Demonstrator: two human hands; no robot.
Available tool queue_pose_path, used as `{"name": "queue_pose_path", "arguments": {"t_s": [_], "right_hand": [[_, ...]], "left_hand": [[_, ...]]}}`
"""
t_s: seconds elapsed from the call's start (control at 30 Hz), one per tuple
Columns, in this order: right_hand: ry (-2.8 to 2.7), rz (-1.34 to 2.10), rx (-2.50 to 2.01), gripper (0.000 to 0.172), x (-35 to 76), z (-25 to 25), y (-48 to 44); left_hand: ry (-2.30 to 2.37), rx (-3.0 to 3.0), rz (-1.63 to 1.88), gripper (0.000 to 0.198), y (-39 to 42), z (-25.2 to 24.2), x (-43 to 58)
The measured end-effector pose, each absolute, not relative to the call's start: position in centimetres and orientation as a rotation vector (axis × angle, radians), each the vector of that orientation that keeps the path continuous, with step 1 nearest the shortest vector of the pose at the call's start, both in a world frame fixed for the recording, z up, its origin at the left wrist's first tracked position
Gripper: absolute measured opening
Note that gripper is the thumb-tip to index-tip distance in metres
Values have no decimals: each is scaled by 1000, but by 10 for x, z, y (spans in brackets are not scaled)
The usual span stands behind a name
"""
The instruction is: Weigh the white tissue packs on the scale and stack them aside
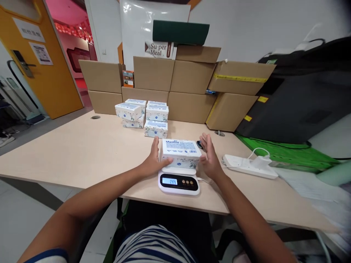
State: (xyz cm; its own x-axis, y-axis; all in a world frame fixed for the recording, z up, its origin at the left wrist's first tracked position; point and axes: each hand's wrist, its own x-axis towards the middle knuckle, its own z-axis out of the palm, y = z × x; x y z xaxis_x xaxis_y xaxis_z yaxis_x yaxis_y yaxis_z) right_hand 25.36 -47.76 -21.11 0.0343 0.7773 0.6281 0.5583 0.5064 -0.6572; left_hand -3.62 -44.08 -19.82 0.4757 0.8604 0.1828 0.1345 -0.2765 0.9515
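Note:
A white tissue pack (181,151) printed with "Manhua" lies on a white digital kitchen scale (178,180) near the front edge of the table; the scale's lit display shows digits. My left hand (153,160) rests against the pack's left end, thumb on its front corner, fingers extended. My right hand (210,155) is open beside the pack's right end, fingers stretched upward, touching or just off it. Several more tissue packs (144,117) are stacked farther back on the table.
Brown cardboard boxes (189,87) line the back of the light wooden table (82,153). A white power strip (248,165) with a plugged charger lies to the right. A black case and green mat sit far right; an orange door stands at left.

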Motion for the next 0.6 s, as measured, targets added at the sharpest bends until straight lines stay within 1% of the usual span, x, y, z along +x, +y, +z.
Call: {"name": "queue_pose_path", "arguments": {"t_s": [0.03, 0.07, 0.2, 0.27, 0.33, 0.4, 0.47, 0.53, 0.6], "right_hand": [[-1696, 267, -1229, 126, 258, -210, -486], [-1716, 318, -1300, 121, 261, -210, -494], [-1684, 620, -1432, 87, 255, -203, -524], [-1744, 644, -1428, 70, 244, -195, -527], [-1785, 567, -1420, 59, 230, -183, -518], [-1802, 479, -1403, 54, 216, -170, -499], [-1807, 422, -1359, 52, 203, -158, -472], [-1804, 407, -1293, 53, 189, -148, -441], [-1790, 384, -1239, 55, 178, -141, -409]], "left_hand": [[906, 1720, 915, 151, -442, -198, -36], [948, 1716, 937, 147, -443, -198, -36], [920, 1661, 990, 131, -445, -197, -34], [807, 1620, 982, 119, -447, -194, -34], [676, 1545, 985, 109, -450, -187, -37], [592, 1451, 1010, 103, -451, -176, -42], [579, 1415, 1085, 103, -443, -164, -49], [615, 1450, 1195, 107, -422, -152, -55], [633, 1478, 1281, 105, -389, -142, -59]]}}
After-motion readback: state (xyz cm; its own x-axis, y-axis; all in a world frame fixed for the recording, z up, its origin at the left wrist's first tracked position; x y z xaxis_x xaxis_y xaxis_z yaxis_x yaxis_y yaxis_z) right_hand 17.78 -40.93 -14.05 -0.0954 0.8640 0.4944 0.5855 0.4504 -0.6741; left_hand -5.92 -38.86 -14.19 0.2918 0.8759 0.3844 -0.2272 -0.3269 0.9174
